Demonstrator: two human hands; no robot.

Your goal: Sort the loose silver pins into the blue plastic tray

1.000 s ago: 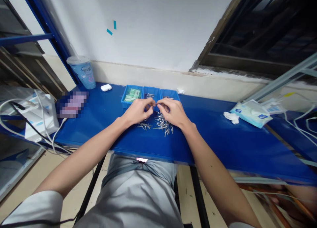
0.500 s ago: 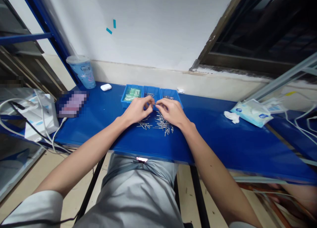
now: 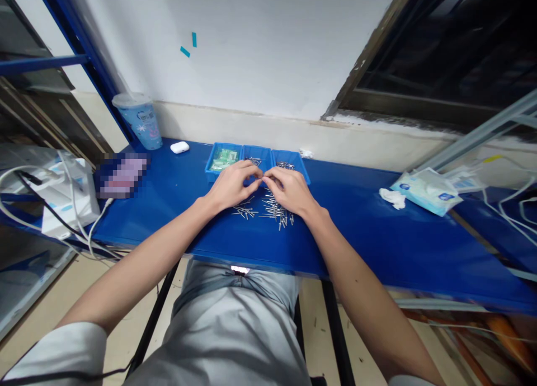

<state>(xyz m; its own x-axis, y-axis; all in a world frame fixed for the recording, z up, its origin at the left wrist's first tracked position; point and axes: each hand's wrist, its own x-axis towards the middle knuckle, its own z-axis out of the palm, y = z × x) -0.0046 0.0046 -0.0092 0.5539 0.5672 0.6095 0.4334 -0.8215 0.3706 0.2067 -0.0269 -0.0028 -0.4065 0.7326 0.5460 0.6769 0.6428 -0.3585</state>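
My left hand (image 3: 236,183) and my right hand (image 3: 288,187) meet fingertip to fingertip over the table, both closed in a pinch. Between them is a thin metal pin, now mostly hidden by the fingertips. Beneath my right hand lies a larger loose pile of silver metal pins (image 3: 277,211). A smaller pile of similar pins (image 3: 245,209) is below my left hand. Just beyond the hands stand three joined blue bins: the left bin (image 3: 212,176) has green-and-clear small packets (image 3: 225,159), while the middle bin (image 3: 257,150) and right bin (image 3: 289,154) contain small metal pieces.
On the blue table (image 3: 361,229), a blue patterned cup (image 3: 140,123) and a white earbud case (image 3: 180,147) stand at back left. A blurred-out phone-like item (image 3: 123,175) and a white power strip (image 3: 71,196) with cables are left. Crumpled tissue (image 3: 392,198) and a tissue pack (image 3: 428,190) lie right.
My fingertips have come closer together, covering the thin pin that showed between them before. The piles and bins have not moved.
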